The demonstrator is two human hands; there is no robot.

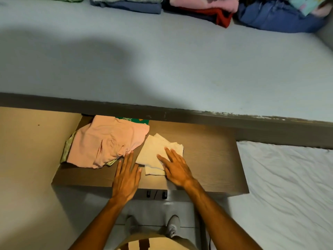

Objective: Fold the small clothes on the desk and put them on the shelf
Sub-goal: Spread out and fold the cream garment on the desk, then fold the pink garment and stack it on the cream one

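Observation:
A small cream cloth (153, 152), partly folded, lies on the brown wooden desk (207, 159). My right hand (175, 167) rests flat on its right side, fingers spread. My left hand (127, 177) lies flat on the desk just left of the cloth, fingertips near a crumpled pink garment (108, 141). The pink garment sits on a yellow-green piece (67, 148), and a green item (133, 120) peeks out behind it. The grey shelf (162, 60) runs above the desk, with folded clothes (198, 9) stacked along its back.
A bed with a white sheet (288, 186) is to the right of the desk. A beige wall panel (30, 141) borders the desk on the left. My shoes stand on the tiled floor (151, 210) below the desk's front edge.

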